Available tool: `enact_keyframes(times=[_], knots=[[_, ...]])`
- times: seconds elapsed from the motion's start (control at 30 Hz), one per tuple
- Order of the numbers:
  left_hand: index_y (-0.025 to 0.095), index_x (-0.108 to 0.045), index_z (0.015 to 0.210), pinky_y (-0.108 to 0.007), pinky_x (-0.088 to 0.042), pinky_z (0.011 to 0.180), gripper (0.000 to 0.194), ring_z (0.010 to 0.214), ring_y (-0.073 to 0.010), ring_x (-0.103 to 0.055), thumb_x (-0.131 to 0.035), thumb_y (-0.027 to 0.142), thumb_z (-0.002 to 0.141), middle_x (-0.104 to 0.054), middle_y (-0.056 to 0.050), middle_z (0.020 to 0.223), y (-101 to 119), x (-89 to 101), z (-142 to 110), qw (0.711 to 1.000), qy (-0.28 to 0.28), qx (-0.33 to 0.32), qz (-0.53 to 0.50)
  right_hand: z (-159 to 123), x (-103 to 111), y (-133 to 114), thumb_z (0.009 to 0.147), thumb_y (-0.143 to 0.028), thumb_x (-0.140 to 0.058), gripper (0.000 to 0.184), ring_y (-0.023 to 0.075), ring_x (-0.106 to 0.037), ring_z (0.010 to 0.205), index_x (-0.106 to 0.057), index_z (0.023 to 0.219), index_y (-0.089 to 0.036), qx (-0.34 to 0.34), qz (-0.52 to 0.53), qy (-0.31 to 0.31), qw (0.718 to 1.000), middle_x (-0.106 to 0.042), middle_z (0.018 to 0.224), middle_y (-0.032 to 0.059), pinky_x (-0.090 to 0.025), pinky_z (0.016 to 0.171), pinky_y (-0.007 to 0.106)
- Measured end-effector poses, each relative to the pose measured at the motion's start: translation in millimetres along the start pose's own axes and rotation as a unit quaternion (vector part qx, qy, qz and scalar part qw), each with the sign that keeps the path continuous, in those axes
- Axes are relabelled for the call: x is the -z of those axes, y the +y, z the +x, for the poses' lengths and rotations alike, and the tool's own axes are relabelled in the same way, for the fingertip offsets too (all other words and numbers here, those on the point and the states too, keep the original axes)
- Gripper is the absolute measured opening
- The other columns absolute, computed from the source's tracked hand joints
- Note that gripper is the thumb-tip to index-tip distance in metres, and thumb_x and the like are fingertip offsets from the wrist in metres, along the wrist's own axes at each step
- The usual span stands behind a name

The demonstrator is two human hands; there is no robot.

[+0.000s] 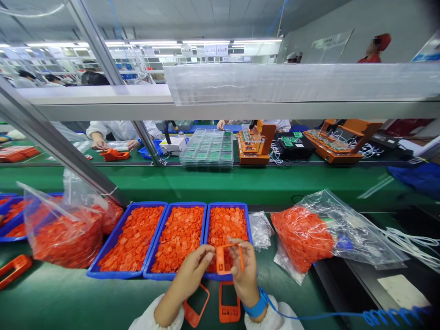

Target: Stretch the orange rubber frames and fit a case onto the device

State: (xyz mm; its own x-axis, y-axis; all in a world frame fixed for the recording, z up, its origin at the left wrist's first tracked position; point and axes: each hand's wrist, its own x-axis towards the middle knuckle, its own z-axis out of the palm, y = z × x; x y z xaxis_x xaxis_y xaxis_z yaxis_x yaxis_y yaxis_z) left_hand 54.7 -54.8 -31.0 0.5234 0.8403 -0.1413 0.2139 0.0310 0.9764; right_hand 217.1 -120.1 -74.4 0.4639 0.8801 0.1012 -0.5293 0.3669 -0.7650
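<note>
My right hand (245, 270) grips an orange plastic housing frame (220, 260) with a large window, held upright above the front of the right-hand parts tray. A blue wrist strap (257, 306) circles that wrist. Just left of the frame, my left hand (194, 270) has its thumb and forefinger pressed together; what they pinch, if anything, is hidden. Below my hands, two similar orange frames lie on the green bench: a tilted one (192, 316) and a straighter one (229, 314). Blue trays of small orange parts stand just beyond: left (115, 274), middle (161, 276), right (227, 203).
Clear bags of orange parts lie left (65, 238) and right (302, 236). A dark flat device (343, 284) and a coiled blue cord (392, 317) are at right. Across the green belt (206, 183) are stacked clear trays (208, 149), orange fixtures (256, 146) and co-workers' hands. A metal post slants at left.
</note>
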Motion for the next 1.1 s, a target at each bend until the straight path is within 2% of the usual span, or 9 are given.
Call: enact_keyframes(times=[0.13, 0.27, 0.43, 0.63, 0.73, 0.83, 0.93, 1.0, 1.1], knots=[[0.024, -0.078, 0.106, -0.045, -0.043, 0.097, 0.02, 0.11, -0.0335, -0.065, -0.063, 0.021, 0.094, -0.079, -0.011, 0.11, 12.3, 9.4, 12.6, 0.945, 0.04, -0.064, 0.319, 11.1, -1.9, -9.0, 0.069, -0.055, -0.096, 0.059, 0.0296, -0.065, 0.129, -0.066, 0.114, -0.032, -0.016, 0.02, 0.055, 0.998, -0.072, 0.128, 0.0074, -0.052, 0.108, 0.046], [0.024, -0.075, 0.117, -0.05, -0.034, 0.105, 0.032, 0.124, -0.0332, -0.06, -0.06, 0.01, 0.092, -0.078, -0.011, 0.12, 14.5, -0.7, 26.2, 0.883, -0.001, -0.086, 0.461, 19.0, -2.3, -14.1, 0.071, -0.053, -0.096, 0.055, 0.0288, -0.066, 0.127, -0.065, 0.11, -0.03, -0.006, 0.02, 0.076, 0.997, -0.072, 0.127, 0.0077, -0.054, 0.105, 0.044], [0.02, -0.074, 0.101, -0.056, -0.026, 0.114, 0.026, 0.126, -0.0298, -0.06, -0.054, 0.006, 0.096, -0.079, -0.011, 0.106, 5.0, -18.5, 41.1, 0.853, -0.02, -0.082, 0.514, 25.5, 0.1, -12.4, 0.076, -0.049, -0.094, 0.051, 0.0279, -0.067, 0.127, -0.064, 0.112, -0.029, -0.018, 0.031, 0.068, 0.997, -0.071, 0.129, 0.0081, -0.056, 0.103, 0.043], [0.019, -0.076, 0.093, -0.059, -0.027, 0.116, 0.026, 0.115, -0.029, -0.067, -0.054, 0.005, 0.095, -0.08, -0.011, 0.102, 0.5, -21.0, 48.2, 0.863, -0.005, -0.072, 0.5, 31.7, 2.7, -11.2, 0.08, -0.048, -0.09, 0.047, 0.0261, -0.066, 0.129, -0.062, 0.114, -0.031, -0.061, 0.068, 0.093, 0.991, -0.071, 0.131, 0.0065, -0.056, 0.104, 0.042], [0.021, -0.078, 0.1, -0.055, -0.036, 0.112, 0.027, 0.112, -0.0295, -0.07, -0.055, 0.007, 0.095, -0.081, -0.011, 0.104, 4.4, -13.8, 43.3, 0.871, 0.005, -0.078, 0.484, 32.9, 3.3, -12.5, 0.082, -0.049, -0.088, 0.046, 0.0247, -0.066, 0.129, -0.062, 0.115, -0.032, -0.074, 0.074, 0.098, 0.99, -0.07, 0.131, 0.0053, -0.056, 0.104, 0.041], [0.022, -0.079, 0.109, -0.045, -0.05, 0.1, 0.027, 0.105, -0.0278, -0.074, -0.055, 0.017, 0.1, -0.082, -0.011, 0.108, 5.3, -6.4, 33.3, 0.913, 0.028, -0.079, 0.398, 30.5, 3.6, -13.0, 0.079, -0.049, -0.091, 0.049, 0.0259, -0.065, 0.129, -0.061, 0.115, -0.032, -0.066, 0.069, 0.084, 0.992, -0.069, 0.127, 0.0051, -0.058, 0.101, 0.04], [0.02, -0.08, 0.112, -0.037, -0.059, 0.086, 0.026, 0.094, -0.0265, -0.077, -0.069, 0.036, 0.095, -0.083, -0.012, 0.108, 0.0, -5.8, 21.6, 0.99, 0.057, -0.038, 0.123, 25.5, 4.9, -10.9, 0.073, -0.045, -0.096, 0.056, 0.0266, -0.066, 0.123, -0.061, 0.115, -0.032, -0.03, 0.042, 0.061, 0.997, -0.066, 0.12, 0.0047, -0.06, 0.096, 0.04], [0.019, -0.081, 0.113, -0.036, -0.061, 0.081, 0.042, 0.088, -0.0268, -0.078, -0.083, 0.048, 0.083, -0.083, -0.012, 0.102, -4.5, -9.9, 14.8, 0.996, 0.068, 0.012, -0.052, 22.0, 6.6, -8.0, 0.07, -0.043, -0.098, 0.058, 0.0264, -0.066, 0.121, -0.061, 0.115, -0.032, 0.001, 0.015, 0.045, 0.999, -0.065, 0.121, 0.0048, -0.061, 0.097, 0.041], [0.016, -0.085, 0.104, -0.035, -0.061, 0.084, 0.054, 0.088, -0.026, -0.077, -0.094, 0.056, 0.067, -0.083, -0.012, 0.093, -6.0, -18.6, 7.1, 0.973, 0.118, 0.07, -0.188, 17.2, 9.2, -3.0, 0.071, -0.043, -0.098, 0.057, 0.0268, -0.065, 0.126, -0.062, 0.113, -0.033, 0.038, -0.021, 0.02, 0.999, -0.063, 0.124, 0.0045, -0.061, 0.1, 0.042]])
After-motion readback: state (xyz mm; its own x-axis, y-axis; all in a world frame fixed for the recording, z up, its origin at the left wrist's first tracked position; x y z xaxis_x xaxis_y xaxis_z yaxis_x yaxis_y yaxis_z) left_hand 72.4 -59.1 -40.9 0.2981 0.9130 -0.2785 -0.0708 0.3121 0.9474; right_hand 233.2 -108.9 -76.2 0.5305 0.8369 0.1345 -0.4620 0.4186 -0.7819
